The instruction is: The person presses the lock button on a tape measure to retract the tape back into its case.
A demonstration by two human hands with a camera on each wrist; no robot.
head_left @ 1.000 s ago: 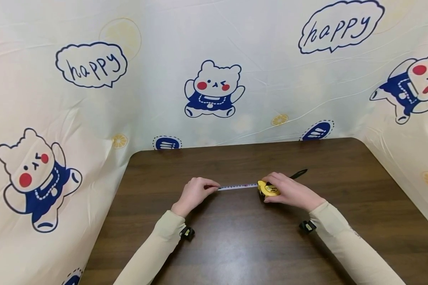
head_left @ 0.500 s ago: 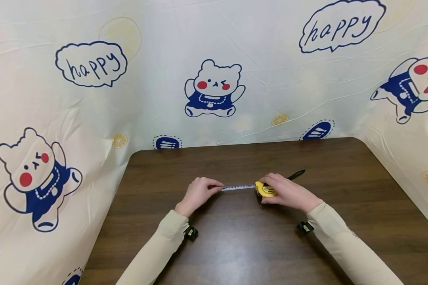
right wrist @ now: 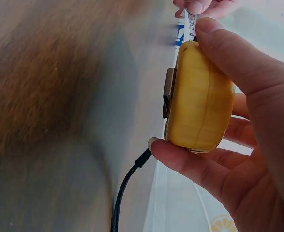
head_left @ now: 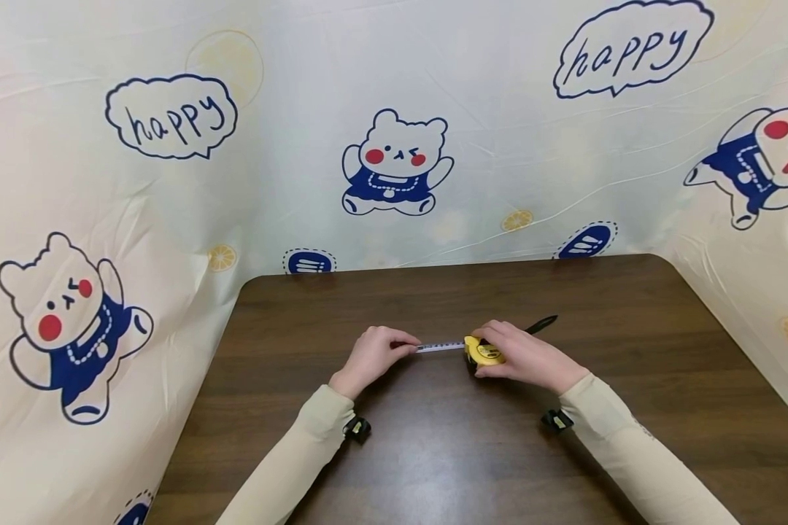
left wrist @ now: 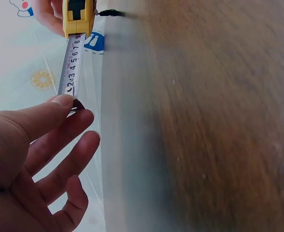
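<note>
My right hand (head_left: pixel 528 355) grips a yellow tape measure (head_left: pixel 482 353) above the middle of the table. A short length of its white blade (head_left: pixel 441 346) runs out to the left, and my left hand (head_left: pixel 376 357) pinches the free end between thumb and index finger. Numbers up to about 9 show on the blade (left wrist: pixel 72 63) in the left wrist view, where the other left fingers are loosely bent. In the right wrist view, the yellow case (right wrist: pixel 200 99) sits between thumb and fingers, with a metal clip (right wrist: pixel 169 92) on its side. A black wrist strap (right wrist: pixel 124 188) trails from the case.
The brown wooden table (head_left: pixel 407 452) reaches back to a pale curtain (head_left: pixel 289 182) printed with bears, which also hangs on both sides. Small black cameras sit on both wrists, on the left wrist (head_left: pixel 357 429) and the right wrist (head_left: pixel 556 420).
The hands have drawn closer together: the left moved right and the right moved slightly left. The exposed blade between them has shortened. Both hands keep their holds.
</note>
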